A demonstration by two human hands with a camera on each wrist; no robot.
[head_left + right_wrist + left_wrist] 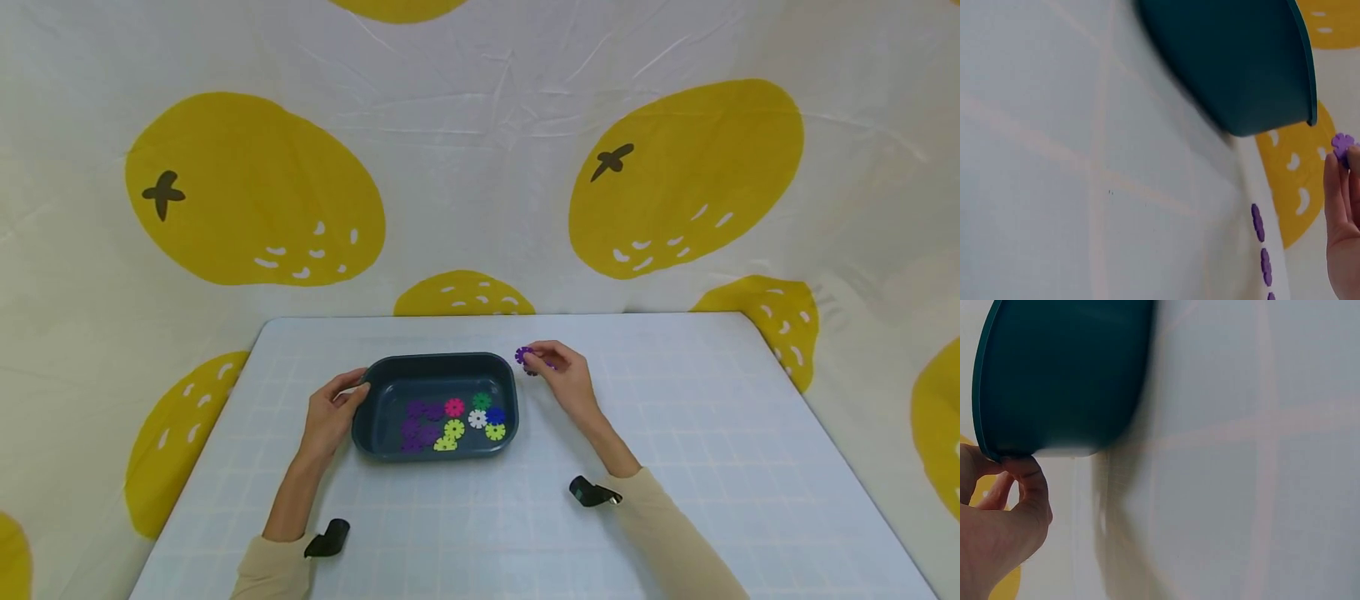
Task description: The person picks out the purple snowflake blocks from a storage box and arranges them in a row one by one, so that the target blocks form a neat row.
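Note:
A dark teal tray [435, 456] stands on the table. My left hand [327, 417] pinches the rim at its left end, thumb on the near side, as the left wrist view also shows at the tray wall [1066, 369]. Just off the tray's right end, my right hand [567, 382] holds a purple notched plastic disc [522, 356] between thumb and fingers. In the right wrist view that purple disc [1340, 145] is raised at the fingertips. More purple discs [1258, 223] lie in a row on the table below this hand, mostly hidden by it in the head view.
Inside the tray are several purple discs [427, 435], a pink disc [453, 407], a green one [482, 401], a white one [477, 419], a blue one [496, 415] and a few yellow-green discs [495, 432]. A pale checked cloth [465, 533] covers the table. Behind hangs a fruit-patterned curtain [465, 167].

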